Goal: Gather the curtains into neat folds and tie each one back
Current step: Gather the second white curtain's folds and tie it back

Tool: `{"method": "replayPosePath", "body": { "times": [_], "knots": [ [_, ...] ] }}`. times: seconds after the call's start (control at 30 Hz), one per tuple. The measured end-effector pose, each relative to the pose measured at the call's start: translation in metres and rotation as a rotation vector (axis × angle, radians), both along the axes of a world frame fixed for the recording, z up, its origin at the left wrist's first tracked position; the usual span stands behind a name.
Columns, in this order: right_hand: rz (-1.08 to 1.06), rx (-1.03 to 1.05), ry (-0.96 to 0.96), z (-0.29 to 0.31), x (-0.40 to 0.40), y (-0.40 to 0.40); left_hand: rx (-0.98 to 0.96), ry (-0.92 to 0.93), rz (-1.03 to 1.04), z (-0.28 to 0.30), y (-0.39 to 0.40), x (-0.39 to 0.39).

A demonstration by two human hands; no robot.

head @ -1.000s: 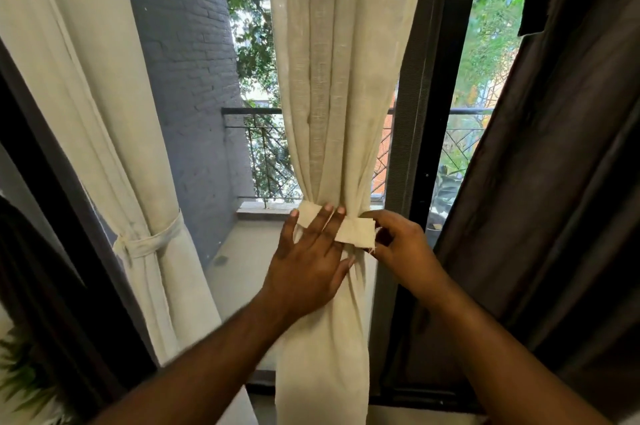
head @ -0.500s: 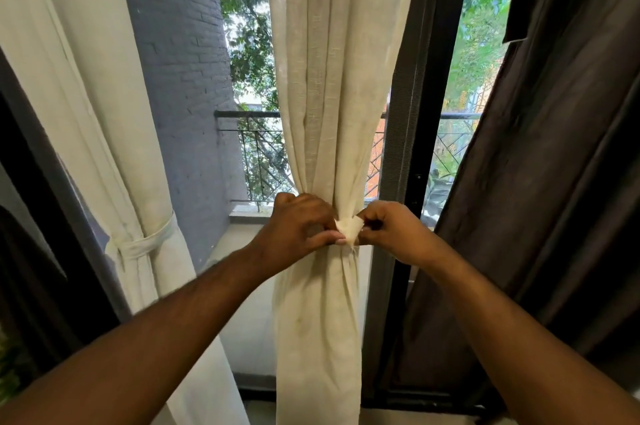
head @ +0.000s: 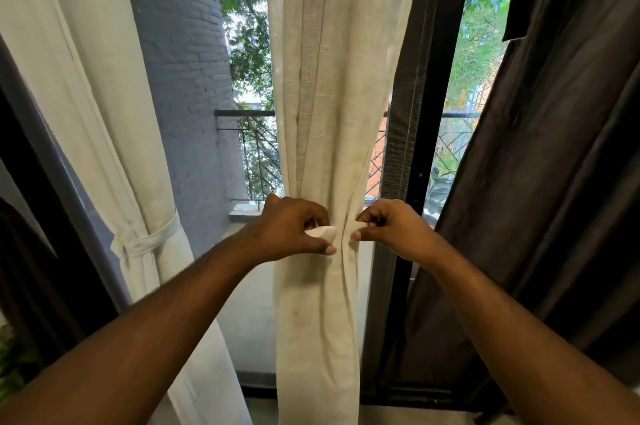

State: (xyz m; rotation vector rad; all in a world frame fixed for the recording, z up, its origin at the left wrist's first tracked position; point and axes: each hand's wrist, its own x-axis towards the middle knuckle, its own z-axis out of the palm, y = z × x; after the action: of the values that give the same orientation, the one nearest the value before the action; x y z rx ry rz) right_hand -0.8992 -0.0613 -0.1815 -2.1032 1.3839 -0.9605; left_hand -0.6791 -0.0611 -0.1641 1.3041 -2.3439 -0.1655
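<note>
**Tying back the middle curtain: both tie ends in hand**

Head view. I see the middle curtain [head: 322, 95] gathered into narrow folds at waist height, in front of the dark door frame [head: 426, 147]. The left hand [head: 291, 234] has its fingers curled, pinching one end of the cloth tie [head: 323, 232] between thumb and fingers. The right hand [head: 391, 227] is likewise curled, pinching the other end just beside the gathered folds. The two hands sit close on either side of the bunch, and the tie ends meet at its front. Whether a knot is already formed there, I cannot tell; the fingers hide the crossing.

To the left, a second cream curtain [head: 104, 113] hangs already bound by its own tie [head: 152, 241]. To the right, a dark curtain [head: 554, 182] hangs loose, with no tie visible on it. I judge the task about halfway through.

Risks, as I judge them: the tie ends look short, so either one could slip from its pinch under tension and let the folds spread. Pulling unevenly could drag the band down the smooth cloth or bunch the folds crookedly. A loose knot would let the curtain sag open.

Containers: none appear in this view; nothing here holds contents.
</note>
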Motion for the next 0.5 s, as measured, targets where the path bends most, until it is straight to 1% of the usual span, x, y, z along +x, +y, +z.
{"method": "replayPosePath", "body": {
  "times": [0.07, 0.1, 0.23, 0.33, 0.43, 0.5],
  "knots": [
    [-0.027, -0.005, 0.017, 0.0, 0.002, 0.001, -0.04, -0.085, 0.062, -0.003, 0.002, -0.002],
    [-0.032, -0.001, 0.023, 0.0, 0.004, 0.001, -0.063, -0.092, 0.095, -0.005, 0.003, -0.003],
    [-0.056, 0.013, 0.012, -0.003, 0.014, 0.001, -0.114, 0.003, 0.24, -0.011, 0.008, -0.014],
    [-0.089, 0.012, -0.016, -0.006, 0.023, 0.001, 0.004, 0.052, 0.279, -0.011, 0.009, -0.022],
    [-0.08, 0.031, -0.06, -0.005, 0.029, 0.001, 0.205, 0.176, 0.203, -0.01, 0.004, -0.019],
    [-0.064, 0.065, -0.087, -0.004, 0.03, 0.001, 0.259, 0.216, 0.165, -0.007, 0.002, -0.014]
  ]
}}
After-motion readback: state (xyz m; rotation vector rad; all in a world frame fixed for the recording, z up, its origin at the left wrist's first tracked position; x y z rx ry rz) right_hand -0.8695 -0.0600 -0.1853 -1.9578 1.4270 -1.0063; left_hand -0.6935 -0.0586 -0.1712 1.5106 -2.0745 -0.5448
